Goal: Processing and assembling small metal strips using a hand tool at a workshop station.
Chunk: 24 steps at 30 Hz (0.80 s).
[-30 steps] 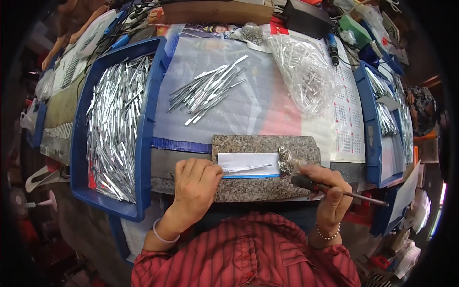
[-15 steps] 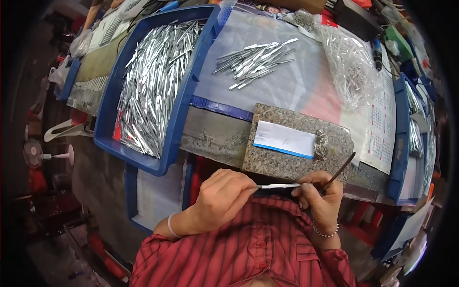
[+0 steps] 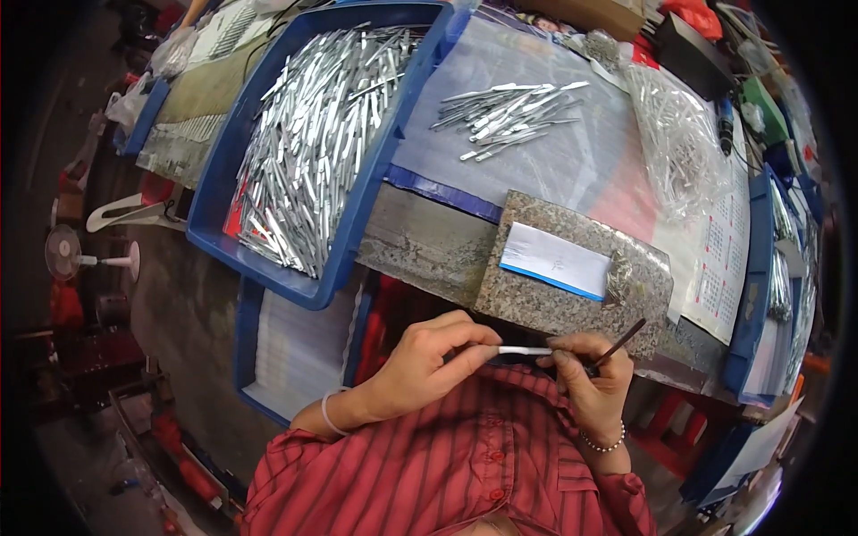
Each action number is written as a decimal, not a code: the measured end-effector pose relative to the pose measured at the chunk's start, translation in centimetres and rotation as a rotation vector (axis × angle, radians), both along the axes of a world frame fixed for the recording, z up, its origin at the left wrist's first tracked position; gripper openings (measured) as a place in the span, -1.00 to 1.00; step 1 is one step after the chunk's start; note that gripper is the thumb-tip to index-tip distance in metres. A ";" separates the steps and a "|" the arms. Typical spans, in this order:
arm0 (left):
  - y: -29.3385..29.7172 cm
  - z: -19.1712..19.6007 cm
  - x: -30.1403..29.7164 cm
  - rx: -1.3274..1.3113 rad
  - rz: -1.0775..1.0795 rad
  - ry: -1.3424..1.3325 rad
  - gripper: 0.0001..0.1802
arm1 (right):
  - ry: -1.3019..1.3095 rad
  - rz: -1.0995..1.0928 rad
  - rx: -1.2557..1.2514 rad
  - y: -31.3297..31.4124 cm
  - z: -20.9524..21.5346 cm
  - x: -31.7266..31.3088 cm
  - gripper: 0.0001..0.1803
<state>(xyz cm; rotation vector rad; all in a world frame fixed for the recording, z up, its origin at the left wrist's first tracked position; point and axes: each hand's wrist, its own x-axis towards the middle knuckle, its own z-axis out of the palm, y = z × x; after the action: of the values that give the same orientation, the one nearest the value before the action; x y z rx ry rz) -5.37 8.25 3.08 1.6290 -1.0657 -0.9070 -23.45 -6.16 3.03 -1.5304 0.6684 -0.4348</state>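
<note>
Between my two hands, in front of the red striped shirt, a slim silver metal piece is stretched level. My left hand pinches its left end between thumb and fingers. The thumb and fingertips of my right hand grip the other end. Tucked in that same right hand, a thin dark stick points up and to the right. Just beyond the hands lies a speckled stone block, bearing a white paper slip with a blue edge and a small shiny clump.
A blue tray heaped with similar metal pieces stands at the left. A smaller pile rests on plastic sheeting. Right of it are a clear bag of small parts and another blue tray. Below the bench sits a lower blue tray.
The bench has shifted rightward in view. The metal piece has turned, showing a paler flat face, and my hands are closer together. The dark stick has tipped lower.
</note>
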 end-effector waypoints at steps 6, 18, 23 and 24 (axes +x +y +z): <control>2.7 -1.7 0.4 0.000 -0.074 0.056 -0.88 | 0.069 0.129 -0.087 1.2 -0.8 0.5 -0.89; 21.2 -7.7 8.0 0.266 0.761 -0.212 -0.85 | 0.113 0.340 -0.166 3.2 -0.3 3.5 -0.90; 22.2 -12.8 15.2 0.300 0.988 -0.846 -0.88 | 0.114 0.504 -0.387 4.3 1.3 5.8 -0.91; 22.1 -13.7 16.1 0.287 0.985 -0.852 -0.88 | 0.130 0.525 -0.402 4.4 1.4 5.8 -0.90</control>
<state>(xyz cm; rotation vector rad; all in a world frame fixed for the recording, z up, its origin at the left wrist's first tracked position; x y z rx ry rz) 10.68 30.35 -10.64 2.4989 -0.4737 0.3517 -17.68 -1.76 4.42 -2.0504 0.2603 -0.0677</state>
